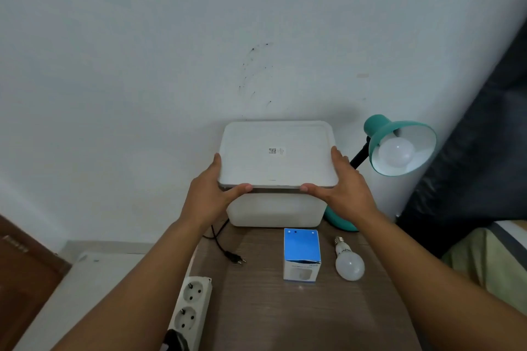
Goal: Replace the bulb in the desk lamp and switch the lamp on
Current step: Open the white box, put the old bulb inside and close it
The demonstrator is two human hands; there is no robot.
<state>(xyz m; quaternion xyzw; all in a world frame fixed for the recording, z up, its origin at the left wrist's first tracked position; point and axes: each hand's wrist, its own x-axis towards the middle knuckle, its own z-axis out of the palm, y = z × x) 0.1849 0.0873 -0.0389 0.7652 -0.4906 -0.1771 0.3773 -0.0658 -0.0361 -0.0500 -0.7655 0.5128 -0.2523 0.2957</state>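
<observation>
While both hands grip the box lid, the head view lists as follows.

Left hand [212, 194]: holds the left edge of the white lid [276, 155], thumb curled under the front rim, fingers along the side.
Right hand [340, 188]: holds the right edge of the same lid, thumb under the front rim, fingers laid up the side.
Lid: white, rounded corners, small QR label at centre; front edge sits apart from the box below, with a dark gap showing.
Storage box [275, 209]: white plastic, on the wooden table [256, 308], against the wall.
Desk lamp [399, 145]: teal shade, just right of the box, tilted towards the camera; its base partly hidden behind the right wrist.
Fitted bulb [396, 152]: white globe, seated inside the shade; unlit as far as can be told.
Loose bulb [348, 261]: lies on its side on the table, screw cap pointing away, just right of the carton.
Bulb carton [301, 255]: blue and white, upright, in front of the box.
Plug [235, 258]: black, with its cord, lying loose on the table, near but not in the power strip [191, 308].
Power strip: white, at the table's left edge; a black plug occupies the nearest socket.
</observation>
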